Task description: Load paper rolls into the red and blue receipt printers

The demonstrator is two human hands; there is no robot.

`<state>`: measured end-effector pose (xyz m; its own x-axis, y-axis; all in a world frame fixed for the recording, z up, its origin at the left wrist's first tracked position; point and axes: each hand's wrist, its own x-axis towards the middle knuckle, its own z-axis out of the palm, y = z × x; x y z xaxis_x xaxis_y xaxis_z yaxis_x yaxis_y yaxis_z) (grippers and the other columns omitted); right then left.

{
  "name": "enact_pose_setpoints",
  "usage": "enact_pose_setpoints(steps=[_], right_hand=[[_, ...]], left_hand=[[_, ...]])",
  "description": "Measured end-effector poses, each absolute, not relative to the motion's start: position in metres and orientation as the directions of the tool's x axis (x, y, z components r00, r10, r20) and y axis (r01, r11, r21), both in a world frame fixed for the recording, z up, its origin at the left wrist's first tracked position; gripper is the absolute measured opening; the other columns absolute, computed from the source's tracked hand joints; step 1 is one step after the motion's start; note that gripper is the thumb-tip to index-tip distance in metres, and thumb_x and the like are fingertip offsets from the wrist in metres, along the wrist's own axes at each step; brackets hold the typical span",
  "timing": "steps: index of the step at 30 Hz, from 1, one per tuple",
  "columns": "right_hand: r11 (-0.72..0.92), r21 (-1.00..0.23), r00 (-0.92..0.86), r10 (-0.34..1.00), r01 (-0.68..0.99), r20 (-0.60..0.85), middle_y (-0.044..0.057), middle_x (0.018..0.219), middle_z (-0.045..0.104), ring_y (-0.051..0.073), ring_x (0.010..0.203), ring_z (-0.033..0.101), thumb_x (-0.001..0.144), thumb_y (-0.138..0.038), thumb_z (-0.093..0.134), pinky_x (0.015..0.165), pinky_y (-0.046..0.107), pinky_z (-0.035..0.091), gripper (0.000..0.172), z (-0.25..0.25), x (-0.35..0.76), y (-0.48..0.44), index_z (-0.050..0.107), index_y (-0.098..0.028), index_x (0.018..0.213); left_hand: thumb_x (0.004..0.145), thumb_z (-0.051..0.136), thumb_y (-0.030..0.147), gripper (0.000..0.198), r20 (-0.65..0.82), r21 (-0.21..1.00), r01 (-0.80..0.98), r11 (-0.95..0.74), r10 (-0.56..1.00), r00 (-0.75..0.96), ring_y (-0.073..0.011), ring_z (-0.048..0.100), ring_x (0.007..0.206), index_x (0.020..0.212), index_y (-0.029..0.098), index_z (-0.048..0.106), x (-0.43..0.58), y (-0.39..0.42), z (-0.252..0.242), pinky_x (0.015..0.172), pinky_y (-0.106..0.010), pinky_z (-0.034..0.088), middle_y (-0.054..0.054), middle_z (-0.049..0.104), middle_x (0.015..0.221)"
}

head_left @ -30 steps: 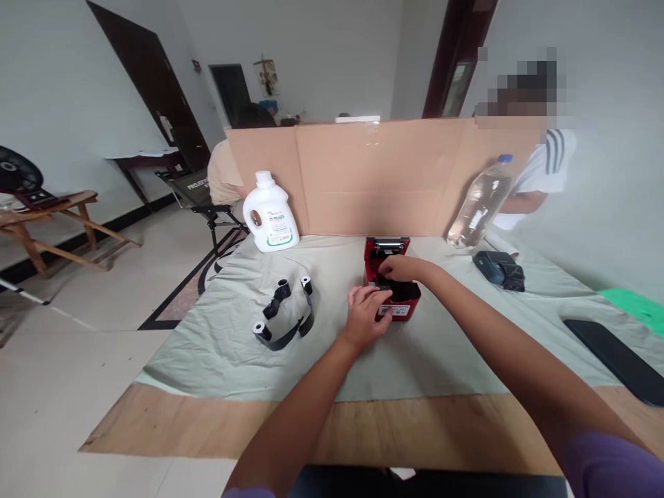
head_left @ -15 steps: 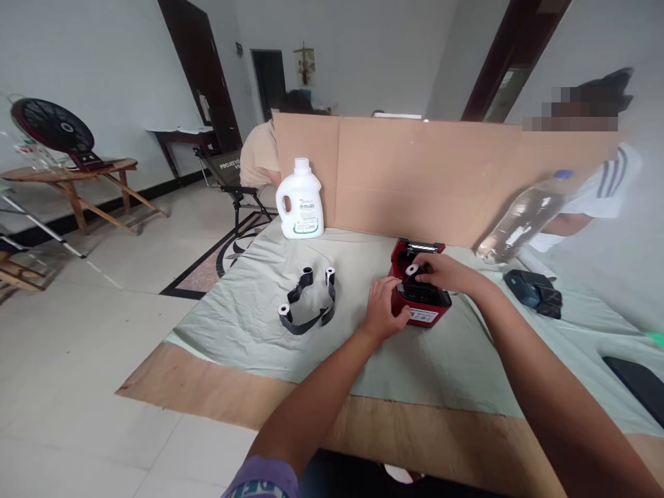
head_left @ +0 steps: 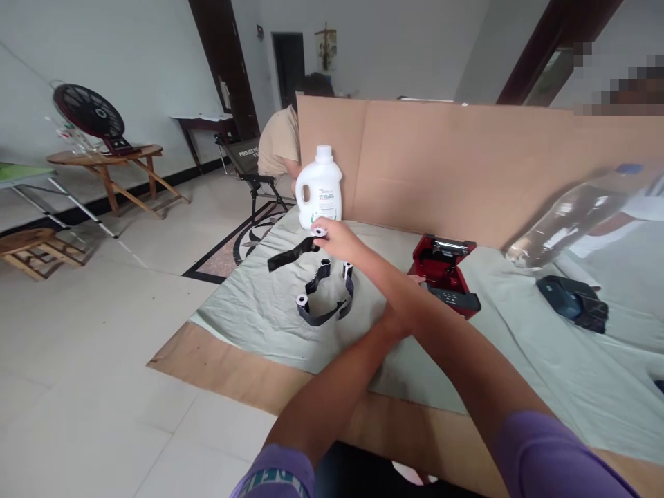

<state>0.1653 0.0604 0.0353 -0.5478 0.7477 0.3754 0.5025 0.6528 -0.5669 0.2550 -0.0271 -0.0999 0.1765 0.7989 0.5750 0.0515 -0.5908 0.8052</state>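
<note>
**Left of the red printer, one ribbon roll hangs in mid-air**

Over the desk (head_left: 228, 360), the right hand (head_left: 336, 242) pinches a white-cored ribbon roll (head_left: 318, 232), its black tail (head_left: 290, 254) drooping. The left hand (head_left: 412, 279) sits mostly hidden behind the right forearm at the red printer (head_left: 446, 273); I cannot tell its grip. As things lie, the lid is up, one roll is well clear, and another ribbon (head_left: 324, 304) lies loose on the cloth. What sits inside the printer I can't make out.

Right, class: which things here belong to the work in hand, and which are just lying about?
In hand: ribbon roll in the right hand, red printer, other ribbon rolls.
Lying about: white jug, clear bottle, black pouch, cardboard screen.
</note>
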Motion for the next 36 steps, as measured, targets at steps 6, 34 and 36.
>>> enact_pose_setpoints(steps=[6,34,36], right_hand=[[0.575,-0.331,-0.574,0.811,0.748,0.111,0.007,0.113,0.069,0.022,0.094,0.064,0.083,-0.023,0.065,0.074,0.028,0.045,0.032,-0.015,0.103,0.090,0.065,-0.025,0.115],[0.439,-0.840,-0.463,0.845,0.320,0.266,0.005,0.106,0.069,0.017,0.087,0.066,0.083,-0.026,0.062,0.082,0.031,0.050,0.037,-0.005,0.247,0.016,0.062,-0.019,0.120],[0.416,-0.886,-0.442,0.847,0.206,0.295,0.005,0.107,0.068,0.016,0.082,0.067,0.083,-0.025,0.062,0.083,0.033,0.052,0.038,0.007,0.276,-0.003,0.061,-0.020,0.121]], left_hand=[[0.077,0.067,0.027,0.064,0.696,0.684,0.146,-0.715,0.699,0.166,-0.0291,0.048,0.130,0.136,0.021,0.043,0.246,-0.039,-0.091,0.111,-0.048,0.040,-0.012,0.053,0.136],[0.077,0.071,0.035,0.060,0.672,0.723,0.050,-0.690,0.717,0.183,-0.0326,0.052,0.125,0.131,0.022,0.048,0.250,-0.029,-0.107,0.110,-0.048,0.041,-0.012,0.056,0.130],[0.078,0.069,0.034,0.053,0.647,0.739,0.060,-0.671,0.731,0.217,-0.0335,0.054,0.123,0.126,0.021,0.051,0.247,-0.032,-0.104,0.108,-0.049,0.042,-0.011,0.060,0.123]])
